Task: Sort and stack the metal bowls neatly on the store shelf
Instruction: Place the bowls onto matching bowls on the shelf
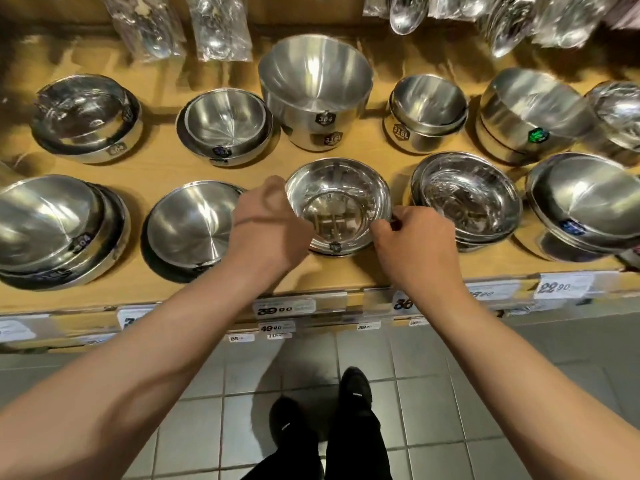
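Note:
A shiny metal bowl sits tilted toward me at the front middle of the wooden shelf, on top of another bowl beneath it. My left hand grips its left rim, fingers curled over the edge. At the bowl's right rim my right hand pinches the edge. Stacks of metal bowls stand all around: a tall deep stack behind, a brushed bowl to the left, a glossy stack to the right.
More bowl stacks fill the back row and both shelf ends. Bagged metal utensils hang above. Price tags line the shelf's front edge. Below lie grey floor tiles and my black shoes.

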Demonstrator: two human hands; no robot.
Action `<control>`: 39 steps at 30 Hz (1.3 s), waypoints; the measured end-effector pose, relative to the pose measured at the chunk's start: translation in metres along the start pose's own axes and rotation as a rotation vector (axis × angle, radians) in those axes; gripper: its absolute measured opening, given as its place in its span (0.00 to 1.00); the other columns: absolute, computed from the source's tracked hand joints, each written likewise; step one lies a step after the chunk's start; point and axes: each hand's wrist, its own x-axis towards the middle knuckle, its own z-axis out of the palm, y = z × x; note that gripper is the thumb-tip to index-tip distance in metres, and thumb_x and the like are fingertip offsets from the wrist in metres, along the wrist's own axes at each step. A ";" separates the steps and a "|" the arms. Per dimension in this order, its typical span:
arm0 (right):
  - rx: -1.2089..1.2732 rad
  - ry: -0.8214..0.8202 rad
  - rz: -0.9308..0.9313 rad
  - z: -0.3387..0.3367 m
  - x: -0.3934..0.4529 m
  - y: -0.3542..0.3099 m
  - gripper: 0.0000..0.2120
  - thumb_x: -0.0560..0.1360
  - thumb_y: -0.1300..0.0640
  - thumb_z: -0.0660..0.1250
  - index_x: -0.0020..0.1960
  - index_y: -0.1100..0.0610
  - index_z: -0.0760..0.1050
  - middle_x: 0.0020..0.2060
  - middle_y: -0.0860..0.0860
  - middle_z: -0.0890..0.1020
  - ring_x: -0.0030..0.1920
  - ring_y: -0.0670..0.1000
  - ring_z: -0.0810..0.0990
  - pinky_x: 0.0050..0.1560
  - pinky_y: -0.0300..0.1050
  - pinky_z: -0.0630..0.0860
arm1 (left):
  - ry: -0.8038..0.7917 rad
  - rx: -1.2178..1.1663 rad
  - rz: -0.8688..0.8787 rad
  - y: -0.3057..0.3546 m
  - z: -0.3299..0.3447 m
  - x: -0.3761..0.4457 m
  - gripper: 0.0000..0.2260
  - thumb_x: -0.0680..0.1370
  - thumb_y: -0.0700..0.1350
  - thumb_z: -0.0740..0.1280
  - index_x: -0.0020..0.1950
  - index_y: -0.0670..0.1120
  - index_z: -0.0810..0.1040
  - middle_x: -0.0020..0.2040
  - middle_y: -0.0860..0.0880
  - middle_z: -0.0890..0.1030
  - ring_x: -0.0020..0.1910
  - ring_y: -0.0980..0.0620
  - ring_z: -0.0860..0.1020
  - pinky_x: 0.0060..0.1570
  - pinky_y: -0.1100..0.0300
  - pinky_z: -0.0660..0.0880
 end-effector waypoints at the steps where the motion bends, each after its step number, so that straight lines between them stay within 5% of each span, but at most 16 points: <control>1: -0.004 0.005 -0.003 0.000 0.000 0.000 0.18 0.78 0.57 0.65 0.30 0.59 0.70 0.24 0.52 0.70 0.27 0.49 0.67 0.29 0.42 0.63 | -0.002 -0.032 -0.011 0.000 -0.001 0.001 0.09 0.73 0.38 0.71 0.52 0.42 0.77 0.44 0.50 0.79 0.36 0.58 0.73 0.27 0.78 0.67; 3: -0.010 0.009 -0.007 -0.002 0.002 -0.001 0.21 0.78 0.57 0.65 0.28 0.58 0.65 0.23 0.52 0.68 0.26 0.49 0.65 0.25 0.34 0.63 | -0.011 -0.071 -0.022 -0.001 -0.003 0.003 0.09 0.73 0.41 0.73 0.51 0.42 0.79 0.42 0.50 0.78 0.32 0.60 0.70 0.27 0.78 0.66; 8: -0.020 0.000 -0.021 -0.005 0.004 -0.001 0.17 0.78 0.55 0.65 0.32 0.59 0.70 0.28 0.52 0.73 0.29 0.47 0.68 0.27 0.34 0.59 | -0.021 -0.060 -0.015 -0.001 -0.010 -0.001 0.09 0.75 0.45 0.73 0.53 0.45 0.80 0.41 0.52 0.78 0.35 0.59 0.72 0.24 0.76 0.65; 12: 0.011 0.008 -0.042 -0.006 0.003 0.002 0.14 0.78 0.56 0.65 0.36 0.59 0.73 0.29 0.51 0.74 0.31 0.45 0.70 0.25 0.31 0.61 | -0.029 0.006 0.012 -0.001 -0.012 -0.004 0.10 0.76 0.47 0.71 0.54 0.44 0.80 0.48 0.47 0.81 0.45 0.48 0.78 0.36 0.61 0.69; 16: 0.005 0.038 -0.088 -0.002 0.002 0.007 0.13 0.79 0.56 0.65 0.37 0.59 0.72 0.28 0.49 0.73 0.31 0.46 0.70 0.30 0.43 0.62 | -0.045 0.082 0.017 0.000 -0.013 -0.006 0.09 0.77 0.47 0.69 0.50 0.41 0.80 0.42 0.45 0.78 0.37 0.50 0.74 0.31 0.59 0.64; 20: -0.012 0.048 -0.128 -0.001 0.002 0.009 0.18 0.80 0.56 0.64 0.32 0.57 0.67 0.27 0.50 0.72 0.29 0.44 0.67 0.29 0.33 0.65 | -0.027 0.109 -0.004 0.004 -0.012 -0.008 0.09 0.77 0.45 0.68 0.47 0.38 0.81 0.39 0.44 0.79 0.36 0.49 0.73 0.29 0.60 0.66; 24: 0.045 0.005 -0.120 -0.011 -0.011 0.012 0.20 0.82 0.51 0.62 0.35 0.59 0.70 0.30 0.53 0.75 0.30 0.48 0.70 0.29 0.42 0.61 | 0.060 0.113 -0.019 0.010 -0.015 -0.019 0.13 0.79 0.47 0.66 0.40 0.40 0.70 0.35 0.46 0.71 0.38 0.45 0.69 0.28 0.58 0.59; 26: 0.145 -0.008 -0.127 -0.023 -0.026 0.017 0.16 0.82 0.51 0.62 0.41 0.60 0.77 0.32 0.53 0.80 0.35 0.52 0.76 0.35 0.43 0.71 | 0.118 0.057 0.010 0.012 -0.021 -0.035 0.13 0.79 0.47 0.65 0.39 0.42 0.69 0.35 0.45 0.73 0.37 0.44 0.69 0.31 0.53 0.62; 28: 0.282 -0.035 -0.092 -0.037 -0.044 0.028 0.13 0.81 0.51 0.62 0.49 0.57 0.82 0.39 0.53 0.85 0.44 0.55 0.83 0.48 0.54 0.81 | 0.153 -0.010 0.037 0.016 -0.027 -0.058 0.11 0.80 0.48 0.66 0.43 0.42 0.74 0.41 0.43 0.81 0.43 0.42 0.76 0.40 0.52 0.69; 31: 0.454 -0.106 0.011 -0.062 -0.073 0.053 0.11 0.81 0.52 0.63 0.47 0.56 0.82 0.42 0.50 0.85 0.49 0.54 0.84 0.54 0.64 0.81 | 0.146 -0.138 -0.002 0.023 -0.036 -0.100 0.10 0.80 0.48 0.68 0.57 0.45 0.82 0.50 0.48 0.84 0.51 0.47 0.80 0.50 0.58 0.72; 33: 0.576 -0.133 0.091 -0.081 -0.092 0.069 0.11 0.81 0.54 0.64 0.45 0.58 0.80 0.40 0.51 0.83 0.46 0.53 0.83 0.52 0.57 0.84 | 0.104 -0.217 -0.032 0.026 -0.041 -0.126 0.07 0.80 0.46 0.67 0.57 0.49 0.81 0.47 0.52 0.83 0.50 0.48 0.81 0.51 0.56 0.76; 36: 0.659 -0.113 0.149 -0.113 -0.116 0.088 0.11 0.82 0.52 0.65 0.43 0.46 0.83 0.45 0.47 0.86 0.49 0.50 0.85 0.51 0.48 0.83 | 0.039 -0.319 -0.081 0.033 -0.048 -0.154 0.04 0.80 0.46 0.67 0.53 0.53 0.79 0.46 0.56 0.82 0.50 0.47 0.82 0.54 0.51 0.80; 39: 0.704 -0.075 0.185 -0.140 -0.133 0.105 0.08 0.82 0.52 0.65 0.48 0.46 0.83 0.49 0.47 0.85 0.49 0.48 0.84 0.53 0.50 0.80 | -0.006 -0.432 -0.116 0.042 -0.052 -0.167 0.04 0.80 0.46 0.68 0.53 0.51 0.81 0.48 0.53 0.83 0.51 0.47 0.83 0.57 0.44 0.81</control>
